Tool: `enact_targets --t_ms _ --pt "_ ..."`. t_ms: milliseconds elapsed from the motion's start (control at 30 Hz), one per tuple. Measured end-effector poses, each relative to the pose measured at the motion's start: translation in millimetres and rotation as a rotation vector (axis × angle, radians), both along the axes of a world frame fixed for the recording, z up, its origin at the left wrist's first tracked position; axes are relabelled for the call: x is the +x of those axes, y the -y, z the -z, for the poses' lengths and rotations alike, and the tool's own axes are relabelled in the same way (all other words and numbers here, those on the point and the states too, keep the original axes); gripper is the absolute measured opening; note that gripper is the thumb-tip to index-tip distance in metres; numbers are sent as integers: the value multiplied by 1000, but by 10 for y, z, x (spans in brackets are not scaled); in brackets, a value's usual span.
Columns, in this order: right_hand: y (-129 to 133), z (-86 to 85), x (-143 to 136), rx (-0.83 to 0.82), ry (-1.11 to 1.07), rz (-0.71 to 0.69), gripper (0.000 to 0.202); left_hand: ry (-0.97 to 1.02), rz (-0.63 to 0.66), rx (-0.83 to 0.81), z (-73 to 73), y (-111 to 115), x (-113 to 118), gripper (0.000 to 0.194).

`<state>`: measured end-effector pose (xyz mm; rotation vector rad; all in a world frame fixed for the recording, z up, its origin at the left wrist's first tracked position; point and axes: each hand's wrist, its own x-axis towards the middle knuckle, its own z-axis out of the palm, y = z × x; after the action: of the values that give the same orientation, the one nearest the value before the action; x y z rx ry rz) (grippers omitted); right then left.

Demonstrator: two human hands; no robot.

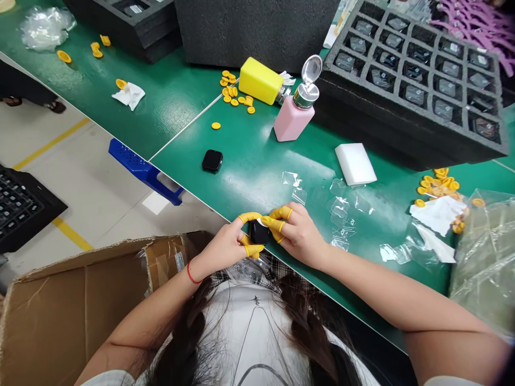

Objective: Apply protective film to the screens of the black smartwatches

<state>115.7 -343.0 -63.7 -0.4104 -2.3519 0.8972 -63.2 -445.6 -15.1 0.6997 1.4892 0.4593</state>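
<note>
A black square smartwatch body (258, 234) is gripped at its edges by my left hand (229, 244), just over the table's front edge. Yellow finger cots cover several fingertips of both hands. My right hand (295, 230) pinches a small white wipe (259, 221) against the watch's upper edge; cloth or paper, I cannot tell. Another black watch body (212, 160) lies face up on the green table, further left. Clear film pieces (339, 206) are scattered beyond my right hand. A pink pump bottle (295, 115) stands behind them with its lid up.
A yellow bottle (261, 80) lies on its side among loose yellow finger cots (233, 92). A white foam block (356, 163) sits before a black foam tray (418, 69) of watch bodies. Crumpled wipes (438, 214) lie at right. A cardboard box (80, 300) stands lower left.
</note>
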Motion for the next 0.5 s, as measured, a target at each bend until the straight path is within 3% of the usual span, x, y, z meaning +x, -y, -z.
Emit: enact_targets --t_ms 300,400,500 --pt "260 -119 174 22 -13 -65 23 57 -20 21 45 -11 -3 70" --pt "266 -200 195 -7 -69 -94 27 64 -81 23 18 -4 35 72" --pt "176 -145 401 24 -89 -3 33 138 -131 45 0 31 109 70"
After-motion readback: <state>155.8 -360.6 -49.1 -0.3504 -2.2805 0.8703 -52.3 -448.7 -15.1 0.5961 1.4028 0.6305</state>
